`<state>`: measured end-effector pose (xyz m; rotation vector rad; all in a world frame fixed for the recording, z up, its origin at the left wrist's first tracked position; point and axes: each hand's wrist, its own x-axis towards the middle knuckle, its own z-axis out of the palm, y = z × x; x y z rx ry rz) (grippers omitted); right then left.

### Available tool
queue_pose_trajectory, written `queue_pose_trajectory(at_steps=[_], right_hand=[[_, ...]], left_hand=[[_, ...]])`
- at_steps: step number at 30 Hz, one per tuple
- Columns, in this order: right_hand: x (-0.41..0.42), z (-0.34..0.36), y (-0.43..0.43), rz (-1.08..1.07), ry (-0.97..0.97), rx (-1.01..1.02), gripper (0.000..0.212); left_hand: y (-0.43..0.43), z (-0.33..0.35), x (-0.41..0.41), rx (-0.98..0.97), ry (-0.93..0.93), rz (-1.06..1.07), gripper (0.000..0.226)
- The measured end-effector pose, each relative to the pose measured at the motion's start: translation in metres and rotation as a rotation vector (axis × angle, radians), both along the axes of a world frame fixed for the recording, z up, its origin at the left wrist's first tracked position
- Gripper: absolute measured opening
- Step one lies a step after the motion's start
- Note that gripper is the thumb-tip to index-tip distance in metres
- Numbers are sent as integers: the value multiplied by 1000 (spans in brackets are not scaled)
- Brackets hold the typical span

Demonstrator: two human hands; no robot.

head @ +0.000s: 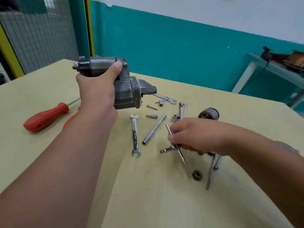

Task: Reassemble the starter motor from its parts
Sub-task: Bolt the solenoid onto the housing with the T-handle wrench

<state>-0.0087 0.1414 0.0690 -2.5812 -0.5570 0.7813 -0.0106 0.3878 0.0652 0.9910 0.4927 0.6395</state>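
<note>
Risk: the starter motor housing (121, 83) is held clear of the table (148, 195) in one hand only — a heavy casting on a partial grip could tip and fall onto the loose parts at centre frame. The small pinion gear (197, 174), lower right, lies near the arm and could be knocked away.

Left hand (97, 89), upper left: closed around the housing, thumb on top.

Right hand (194, 135), centre right: fingers pinched on a T-handle driver (174, 146) — tip resting on the table. The armature (209, 114) lies beyond it.
</note>
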Motion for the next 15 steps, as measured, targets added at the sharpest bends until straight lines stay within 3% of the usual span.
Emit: queue_pose_trajectory(at_steps=[3,8,12,15], right_hand=[[-12,-10,12,57,-181,-113,36],[-16,-18,18,94,-271,-181,30],[-15,-13,-3,-69,-224,70,9],[-23,-6,-11,-80,-119,264,28]], left_hand=[[-6,-4,1,9,-1,-2,69],[-9,-10,3,16,36,-18,72],[-8,-14,7,42,61,-15,77],[-8,-15,9,73,70,-12,77]])
